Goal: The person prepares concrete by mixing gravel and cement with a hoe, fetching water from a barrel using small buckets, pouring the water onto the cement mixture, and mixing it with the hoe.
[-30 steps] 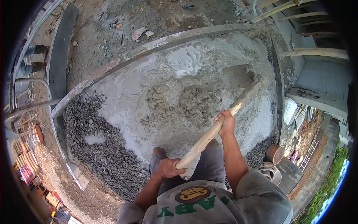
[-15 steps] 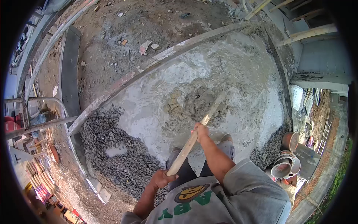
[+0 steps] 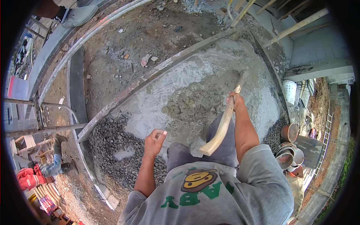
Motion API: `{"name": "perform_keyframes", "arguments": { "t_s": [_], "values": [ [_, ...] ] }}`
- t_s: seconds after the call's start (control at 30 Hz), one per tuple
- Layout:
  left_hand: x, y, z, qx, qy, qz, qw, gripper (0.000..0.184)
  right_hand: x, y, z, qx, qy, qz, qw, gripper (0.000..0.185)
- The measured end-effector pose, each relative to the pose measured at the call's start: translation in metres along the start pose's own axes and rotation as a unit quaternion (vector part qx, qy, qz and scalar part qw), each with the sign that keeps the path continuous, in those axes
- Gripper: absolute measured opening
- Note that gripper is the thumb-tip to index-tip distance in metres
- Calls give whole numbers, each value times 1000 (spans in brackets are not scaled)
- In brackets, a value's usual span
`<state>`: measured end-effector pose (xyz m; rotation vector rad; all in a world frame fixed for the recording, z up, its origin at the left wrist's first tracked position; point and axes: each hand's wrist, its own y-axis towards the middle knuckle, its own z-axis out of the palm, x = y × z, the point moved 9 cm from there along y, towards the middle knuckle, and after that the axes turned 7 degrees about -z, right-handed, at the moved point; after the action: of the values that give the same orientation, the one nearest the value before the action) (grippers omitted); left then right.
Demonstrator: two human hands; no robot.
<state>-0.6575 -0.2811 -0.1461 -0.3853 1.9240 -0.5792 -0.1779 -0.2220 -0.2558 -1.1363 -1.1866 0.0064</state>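
Observation:
My right hand is wrapped round the upper part of a long, slightly curved wooden tool handle. The handle's free end points back toward my legs. Its far end goes into wet grey concrete mix, and the tool's head is hidden there. Off the handle, my left hand is raised over dark gravel with its fingers loosely bent, the thumb apart and nothing in it. The mix spreads in front of my knees, with rougher lumps at its middle.
Long boards edge the mixing area. Dark gravel lies at left. Stacked buckets and a white pail stand at right. Metal rails run along the left. A person in red is at lower left; another person's shoe shows at upper left.
My left hand has let go of the handle's near end and moved up and away from it. My right hand and the tool have shifted right and farther forward.

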Motion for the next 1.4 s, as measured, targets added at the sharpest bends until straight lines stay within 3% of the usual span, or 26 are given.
{"name": "perform_keyframes", "arguments": {
  "t_s": [0.1,0.2,0.23,0.33,0.43,0.5,0.6,0.77,1.07,1.23,1.4],
  "values": [
    [23,18,-34,-18,70,-8,997,28,29,-2,-65,47,-126,26,991,13],
    [46,10,-69,-63,126,-17,990,26,5,-18,-119,46,-185,109,976,18],
    [45,5,-77,-81,134,-9,988,27,-10,-21,-135,34,-149,116,981,20],
    [85,1,-81,-95,-62,-89,989,28,-48,-17,-174,15,-51,129,990,25],
    [89,-2,-51,-75,-94,-126,985,29,-65,-38,-189,10,26,138,990,30],
    [86,9,-22,-31,-32,-116,992,28,-52,-83,-175,-32,78,128,988,29],
    [54,22,21,29,23,-94,995,27,-56,-99,-161,-20,144,103,984,26],
    [15,53,56,71,40,-49,995,26,-43,-80,-163,-27,105,91,990,15],
    [10,99,50,86,66,-91,990,30,2,-43,-176,-34,62,97,993,16],
    [-23,144,88,130,119,-108,978,32,28,-43,-193,-44,58,121,990,20],
    [-118,204,151,149,152,-80,974,30,57,-12,-219,-39,63,165,984,21]
  ]
}}
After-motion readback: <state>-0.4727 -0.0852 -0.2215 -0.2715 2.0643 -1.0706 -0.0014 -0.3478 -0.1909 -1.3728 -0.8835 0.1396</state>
